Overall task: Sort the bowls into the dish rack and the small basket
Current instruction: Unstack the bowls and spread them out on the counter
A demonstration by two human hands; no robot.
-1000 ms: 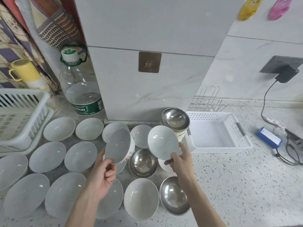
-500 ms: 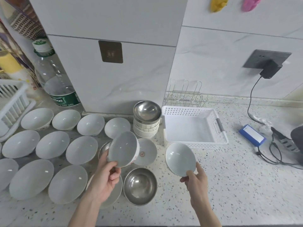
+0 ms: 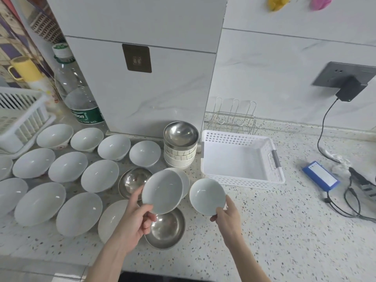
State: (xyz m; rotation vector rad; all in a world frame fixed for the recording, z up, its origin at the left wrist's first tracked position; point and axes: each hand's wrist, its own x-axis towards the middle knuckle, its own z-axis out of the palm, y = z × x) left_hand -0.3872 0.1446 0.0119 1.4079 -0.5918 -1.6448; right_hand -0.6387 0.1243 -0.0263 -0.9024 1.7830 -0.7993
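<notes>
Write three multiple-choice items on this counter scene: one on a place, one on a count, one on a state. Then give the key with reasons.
1. Where does the small basket stand relative to the stacked bowls?
A. To their right
B. To their left
C. On top of them

2. How many bowls are held in hands?
A. None
B. One
C. Two

3. What is inside the small basket?
A. Metal bowls
B. Nothing visible
C. A bottle

Key: 1 A, it sits right of the stack. 2 C, the left hand grips one white bowl and the right hand another. 3 B, its floor shows bare.
</notes>
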